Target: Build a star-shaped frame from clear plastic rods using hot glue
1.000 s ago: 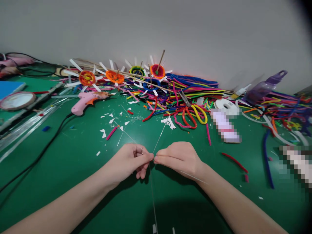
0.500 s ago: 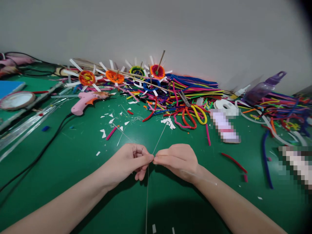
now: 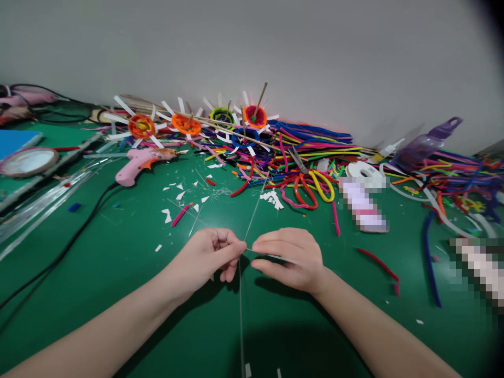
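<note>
My left hand [image 3: 216,254] is closed in a pinch, thumb against forefinger, on thin pale strips where they cross. One long strip [image 3: 255,210] runs from the pinch away toward the paper scraps and down toward the front of the table. A second strip [image 3: 271,255] points right, passing between the thumb and fingers of my right hand [image 3: 289,257]. That right hand is open, its thumb apart from the fingers, close beside the left fingertips. Whether the strips are wire or plastic I cannot tell. White paper scraps [image 3: 271,198] lie just beyond both hands.
A pink glue gun [image 3: 136,165] with a black cord lies left. Scissors [image 3: 315,181] rest amid colourful pipe cleaners [image 3: 315,139]. Round pieces with white spokes [image 3: 186,124] stand along the wall. A purple bottle [image 3: 421,144] and a white ribbon spool [image 3: 364,173] are right.
My right hand's thumb and fingers have parted from their pinch and drawn slightly right, showing the second strip between them. The left hand keeps its pinch, shifted slightly up.
</note>
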